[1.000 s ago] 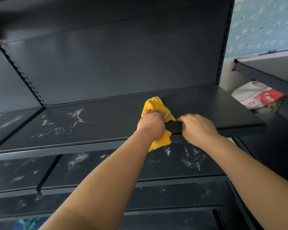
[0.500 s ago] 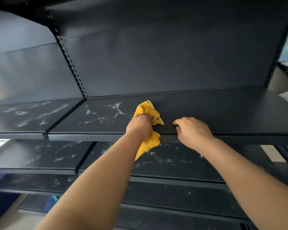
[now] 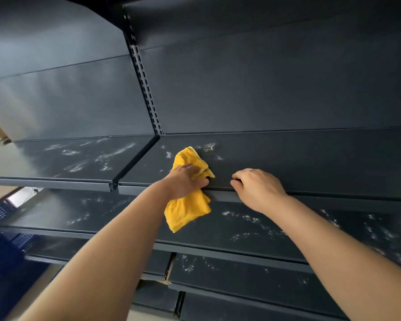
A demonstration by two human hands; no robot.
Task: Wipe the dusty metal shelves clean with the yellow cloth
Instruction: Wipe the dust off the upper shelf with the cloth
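Observation:
My left hand (image 3: 186, 180) presses the yellow cloth (image 3: 188, 209) flat on the front of a dark metal shelf (image 3: 299, 163); part of the cloth hangs over the shelf's front edge. White dust streaks (image 3: 210, 147) lie just behind the cloth near the shelf's left end. My right hand (image 3: 258, 188) rests a little to the right, its curled fingers gripping the shelf's front lip. The shelf surface to the right of the cloth looks free of dust.
The neighbouring shelf (image 3: 79, 156) on the left carries many dust streaks. Lower shelves (image 3: 252, 223) below are dusty too. A slotted upright (image 3: 146, 89) divides the two bays. A blue crate (image 3: 0, 251) sits low at the left.
My left hand has slid the cloth leftward along the shelf toward the upright, and my view has followed left. My right hand has kept its place on the front edge.

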